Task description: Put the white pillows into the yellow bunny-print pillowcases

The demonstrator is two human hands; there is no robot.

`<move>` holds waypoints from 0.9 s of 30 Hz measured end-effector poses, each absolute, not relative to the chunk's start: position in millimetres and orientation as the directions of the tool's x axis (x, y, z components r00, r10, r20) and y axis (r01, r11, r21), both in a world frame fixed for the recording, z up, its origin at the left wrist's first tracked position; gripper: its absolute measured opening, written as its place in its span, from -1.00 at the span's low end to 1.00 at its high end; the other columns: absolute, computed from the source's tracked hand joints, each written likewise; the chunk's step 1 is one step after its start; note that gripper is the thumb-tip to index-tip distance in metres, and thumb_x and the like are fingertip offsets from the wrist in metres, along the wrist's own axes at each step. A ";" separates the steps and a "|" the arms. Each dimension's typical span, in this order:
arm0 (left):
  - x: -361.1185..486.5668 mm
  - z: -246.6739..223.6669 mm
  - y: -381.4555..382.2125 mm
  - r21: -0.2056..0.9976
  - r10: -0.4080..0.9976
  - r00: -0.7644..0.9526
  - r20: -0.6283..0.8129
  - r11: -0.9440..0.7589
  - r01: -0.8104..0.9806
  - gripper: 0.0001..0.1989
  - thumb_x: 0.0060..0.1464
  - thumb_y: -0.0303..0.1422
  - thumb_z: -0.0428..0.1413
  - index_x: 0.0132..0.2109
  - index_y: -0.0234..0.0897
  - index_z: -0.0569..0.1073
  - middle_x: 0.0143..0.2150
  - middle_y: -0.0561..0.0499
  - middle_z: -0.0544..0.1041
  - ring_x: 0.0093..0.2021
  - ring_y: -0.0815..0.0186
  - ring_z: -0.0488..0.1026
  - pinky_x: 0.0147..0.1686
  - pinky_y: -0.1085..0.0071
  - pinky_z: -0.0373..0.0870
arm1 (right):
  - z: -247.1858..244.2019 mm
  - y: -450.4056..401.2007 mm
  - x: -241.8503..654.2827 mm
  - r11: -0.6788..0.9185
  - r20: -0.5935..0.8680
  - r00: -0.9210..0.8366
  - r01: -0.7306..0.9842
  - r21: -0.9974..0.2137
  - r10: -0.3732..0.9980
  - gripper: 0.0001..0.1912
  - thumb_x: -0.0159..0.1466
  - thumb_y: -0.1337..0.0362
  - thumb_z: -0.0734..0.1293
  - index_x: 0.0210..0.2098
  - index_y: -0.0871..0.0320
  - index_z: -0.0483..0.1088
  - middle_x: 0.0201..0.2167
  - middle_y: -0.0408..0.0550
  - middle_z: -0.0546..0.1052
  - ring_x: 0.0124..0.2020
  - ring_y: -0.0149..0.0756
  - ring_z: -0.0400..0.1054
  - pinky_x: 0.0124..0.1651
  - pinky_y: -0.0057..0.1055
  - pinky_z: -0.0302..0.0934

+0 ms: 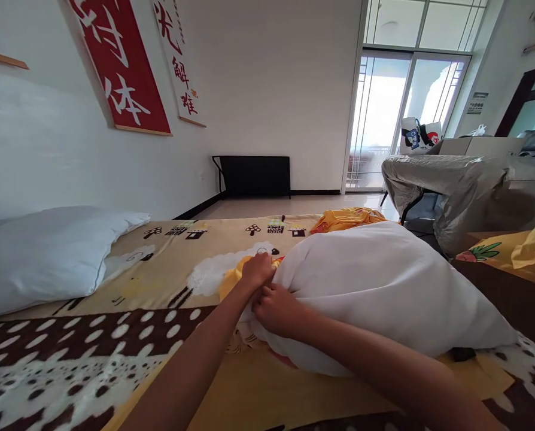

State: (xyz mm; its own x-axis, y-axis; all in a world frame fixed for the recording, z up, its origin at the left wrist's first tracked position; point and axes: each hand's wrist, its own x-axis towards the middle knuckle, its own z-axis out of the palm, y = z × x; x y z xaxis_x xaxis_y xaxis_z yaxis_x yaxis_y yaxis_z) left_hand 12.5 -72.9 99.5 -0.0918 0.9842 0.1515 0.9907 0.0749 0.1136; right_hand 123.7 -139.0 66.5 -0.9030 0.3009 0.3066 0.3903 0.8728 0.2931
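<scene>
A plump white pillow (pixel 366 281) lies across the bed in front of me. At its left end, a yellow pillowcase (pixel 231 278) with orange-red bits shows beside and under my hands. My left hand (pixel 257 269) is closed on the pillowcase fabric near the pillow's end. Just below and to its right, my right hand (pixel 279 311) grips the end of the pillow with curled fingers. The two hands nearly touch. My fingertips are partly hidden, as is how far the case goes round the pillow.
Another white pillow (pixel 47 257) rests at the left by the wall. A patterned blanket (pixel 160 335) covers the bed. Crumpled orange cloth (pixel 346 218) lies beyond the pillow, and more yellow cloth (pixel 510 254) at the right. Plastic-covered furniture (pixel 465 179) stands at the right rear.
</scene>
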 end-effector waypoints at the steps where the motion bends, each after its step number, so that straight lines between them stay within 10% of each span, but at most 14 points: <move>1: 14.3 101.4 -67.6 0.134 0.979 -0.109 0.172 0.086 0.987 -0.78 0.06 -0.38 -0.03 -0.20 -0.30 0.48 -0.13 -0.19 0.53 -0.12 0.10 0.48 -0.24 0.28 0.36 | 65.9 -140.4 122.3 0.875 0.298 -0.905 0.389 0.288 0.304 -0.80 0.20 0.48 0.21 -0.28 0.31 0.48 -0.35 0.06 0.53 -0.23 -0.19 0.32 -0.19 -0.29 0.18; 8: 15.5 108.2 -46.0 0.264 0.948 -0.256 0.189 0.202 0.943 -0.78 0.15 -0.38 -0.05 -0.13 -0.32 0.43 -0.18 -0.11 0.53 -0.18 0.22 0.49 -0.30 0.36 0.37 | 58.7 -153.0 113.0 0.878 0.284 -0.900 0.404 0.256 0.332 -0.81 0.23 0.43 0.20 -0.38 0.26 0.46 -0.44 0.04 0.50 -0.34 -0.23 0.32 -0.38 -0.34 0.12; 18: 5.9 141.4 -67.5 0.121 0.997 -0.006 -0.080 0.016 0.993 -0.81 0.09 -0.27 0.13 -0.28 -0.36 0.45 -0.32 0.02 0.49 -0.29 0.34 0.45 -0.23 0.30 0.42 | 70.5 -111.7 124.5 0.847 0.263 -0.840 0.517 0.124 0.474 -0.79 0.24 0.48 0.20 -0.26 0.36 0.46 -0.26 0.11 0.54 -0.22 -0.20 0.38 -0.18 -0.35 0.19; 27: 35.1 136.8 -70.9 0.175 0.999 0.032 0.007 -0.033 0.984 -0.77 0.18 -0.29 0.00 -0.24 -0.38 0.45 -0.27 -0.04 0.50 -0.27 0.31 0.44 -0.24 0.33 0.38 | 75.0 -140.0 114.7 0.882 0.232 -0.865 0.468 0.055 0.445 -0.74 0.24 0.43 0.21 -0.15 0.29 0.48 -0.18 0.08 0.55 -0.17 -0.23 0.40 -0.13 -0.38 0.22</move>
